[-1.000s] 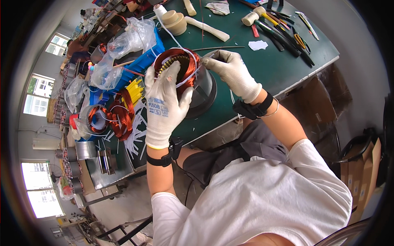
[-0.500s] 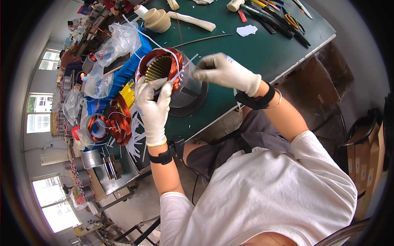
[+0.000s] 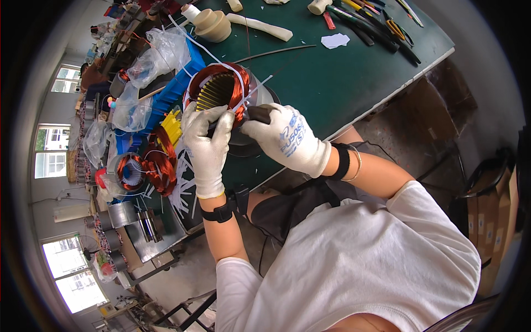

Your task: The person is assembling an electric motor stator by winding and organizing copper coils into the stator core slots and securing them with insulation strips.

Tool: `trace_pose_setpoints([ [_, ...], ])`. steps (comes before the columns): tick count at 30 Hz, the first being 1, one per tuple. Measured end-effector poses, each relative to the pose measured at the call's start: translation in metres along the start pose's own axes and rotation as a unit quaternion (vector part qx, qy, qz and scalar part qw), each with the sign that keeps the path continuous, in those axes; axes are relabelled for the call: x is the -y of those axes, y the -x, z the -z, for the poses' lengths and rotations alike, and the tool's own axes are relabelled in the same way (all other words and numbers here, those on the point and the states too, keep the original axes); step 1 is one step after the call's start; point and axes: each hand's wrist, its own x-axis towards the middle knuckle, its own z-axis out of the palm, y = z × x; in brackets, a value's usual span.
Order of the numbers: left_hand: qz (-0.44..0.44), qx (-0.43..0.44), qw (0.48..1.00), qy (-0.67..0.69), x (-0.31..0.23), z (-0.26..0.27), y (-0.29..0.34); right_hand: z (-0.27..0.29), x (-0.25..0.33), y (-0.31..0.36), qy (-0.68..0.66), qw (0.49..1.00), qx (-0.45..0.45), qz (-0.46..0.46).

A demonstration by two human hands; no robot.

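Observation:
A motor stator with a grey metal shell stands on the bench, its bore facing up and lined with yellow slot strips. Red-brown copper windings ring its top, with a white lacing cord lying over them. My left hand, in a white knit glove, pinches at the near rim of the windings, where the cord runs to its fingertips. Gloved as well, my right hand is closed beside the windings' right side, thumb against bent fingers. Whatever its fingertips hold is hidden.
To the left lie loose copper coils, white strips, yellow strips and a blue bin with plastic bags. Farther off are a tape-like beige spool, a mallet and several hand tools. The bench edge runs at right.
My right hand has come down and left from above the bench to the windings' near right side, its wrist turning. My left hand stays at the rim.

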Motion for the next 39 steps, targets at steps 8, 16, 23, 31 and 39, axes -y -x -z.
trace_pose_setpoints([
  [8, -0.029, -0.011, 1.000, 0.001, 0.011, 0.004, 0.001, 0.030, -0.002, -0.040, 0.047, 0.965, 0.209, 0.149],
  [16, -0.071, -0.034, 0.997, 0.022, 0.010, 0.005, -0.001, 0.025, 0.011, -0.142, 0.201, 0.805, 0.543, 0.131],
  [23, -0.111, -0.063, 0.992, -0.009, 0.007, 0.009, 0.000, 0.048, 0.024, -0.124, 0.039, 0.951, 0.294, 0.090],
  [31, -0.081, -0.038, 0.996, 0.008, 0.014, 0.007, 0.004, 0.122, -0.050, 0.148, -0.191, 0.920, 0.288, -0.186],
  [39, -0.107, -0.064, 0.992, 0.012, 0.015, 0.007, -0.001, 0.417, -0.143, 0.621, 0.466, 0.524, 0.400, -0.589],
])
